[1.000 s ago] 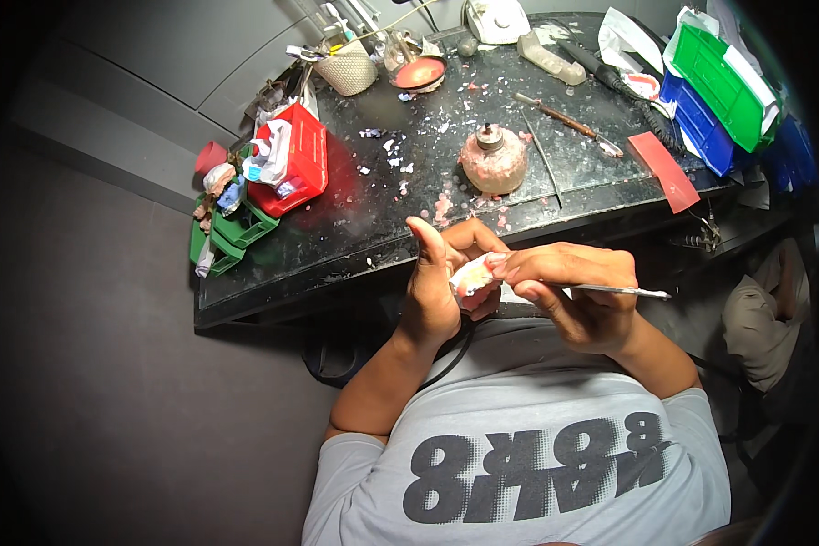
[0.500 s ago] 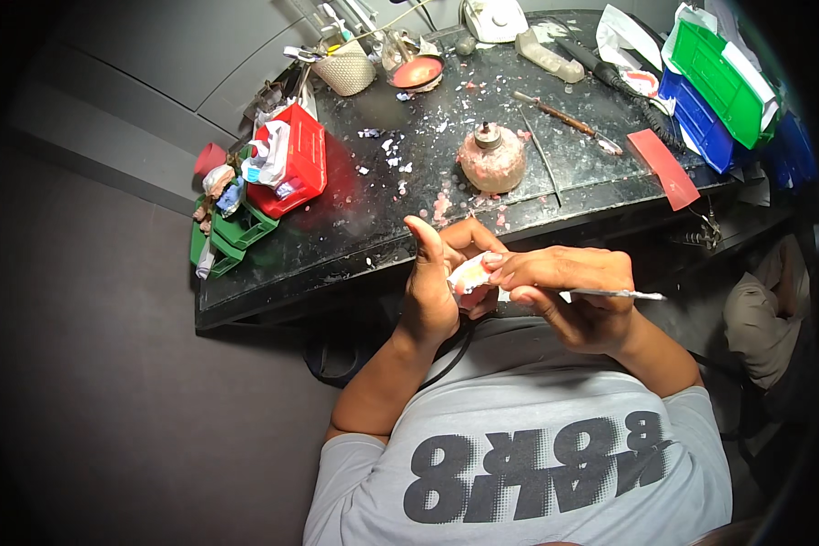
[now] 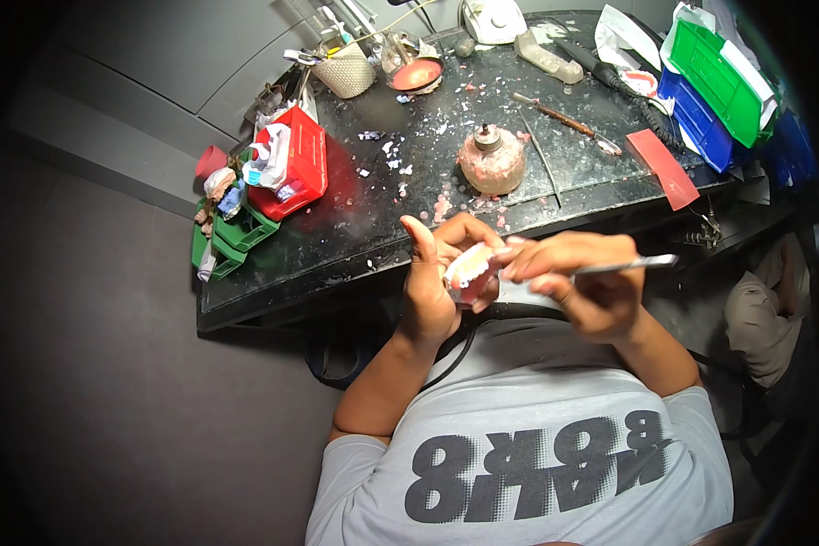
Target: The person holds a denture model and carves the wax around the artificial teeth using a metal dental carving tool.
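Note:
In front of the bench edge, my left hand [image 3: 428, 296] is closed around a denture [image 3: 470, 267] with a row of whitish teeth and a pink base; its thumb points up, off the piece. My right hand [image 3: 605, 278] grips a thin metal carving tool [image 3: 651, 263] whose handle end sticks out to the right. The fingertips of that hand are close to the denture's right side, slightly blurred. The tool's working tip is hidden by the fingers. Beyond both hands stands a round spirit lamp [image 3: 491, 166] smeared with pink wax.
Black bench [image 3: 355, 232] strewn with pink and white scraps. At left, a red bin [image 3: 311, 159] and green bins [image 3: 246, 232]. A wax knife [image 3: 569, 120], slim metal tool [image 3: 543, 159] and pink wax sheet [image 3: 662, 168] lie right; blue [image 3: 696, 123] and green bins [image 3: 723, 82] beyond.
My right hand has shifted slightly right and up, its tool's handle end tilting upward. The denture in my left hand is turned so more of its teeth and pink base show.

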Available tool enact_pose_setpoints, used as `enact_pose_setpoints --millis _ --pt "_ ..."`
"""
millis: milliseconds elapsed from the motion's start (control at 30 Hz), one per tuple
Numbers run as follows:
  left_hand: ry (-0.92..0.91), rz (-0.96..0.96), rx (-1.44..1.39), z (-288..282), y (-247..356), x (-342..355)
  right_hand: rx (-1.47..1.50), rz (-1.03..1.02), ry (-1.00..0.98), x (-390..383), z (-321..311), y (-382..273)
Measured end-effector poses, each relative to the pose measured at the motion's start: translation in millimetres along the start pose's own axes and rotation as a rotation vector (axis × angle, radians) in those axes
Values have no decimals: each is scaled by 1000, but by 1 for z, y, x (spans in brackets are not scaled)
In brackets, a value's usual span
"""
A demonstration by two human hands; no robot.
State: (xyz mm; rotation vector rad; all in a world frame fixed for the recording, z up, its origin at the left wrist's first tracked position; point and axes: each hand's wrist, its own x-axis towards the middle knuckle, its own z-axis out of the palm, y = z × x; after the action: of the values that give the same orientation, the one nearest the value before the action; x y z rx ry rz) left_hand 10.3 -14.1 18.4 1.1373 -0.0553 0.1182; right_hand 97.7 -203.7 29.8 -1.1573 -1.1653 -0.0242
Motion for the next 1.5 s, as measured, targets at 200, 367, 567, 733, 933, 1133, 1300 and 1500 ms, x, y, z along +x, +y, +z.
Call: enact_pose_setpoints --millis 200,367,567,733,933,1133,1300,1500 --pt "-46 274 143 -3 -3 2 247 4 316 -1 -27 16" --pt "41 704 590 -8 -16 3 227 109 360 -11 -20 7" --pt "102 863 784 -8 -19 4 -328 -40 122 -8 1 -10" --pt "144 875 791 -1 -18 1 -419 -218 46 0 3 -6" --pt "140 874 793 -1 -19 0 -415 -231 48 2 6 -6" --pt "225 815 868 -5 -15 -1 -158 -22 188 -8 2 5" --pt "211 819 858 -6 -16 0 190 124 169 -16 8 9" --pt "203 829 844 -6 -18 0 11 0 183 -12 2 10"
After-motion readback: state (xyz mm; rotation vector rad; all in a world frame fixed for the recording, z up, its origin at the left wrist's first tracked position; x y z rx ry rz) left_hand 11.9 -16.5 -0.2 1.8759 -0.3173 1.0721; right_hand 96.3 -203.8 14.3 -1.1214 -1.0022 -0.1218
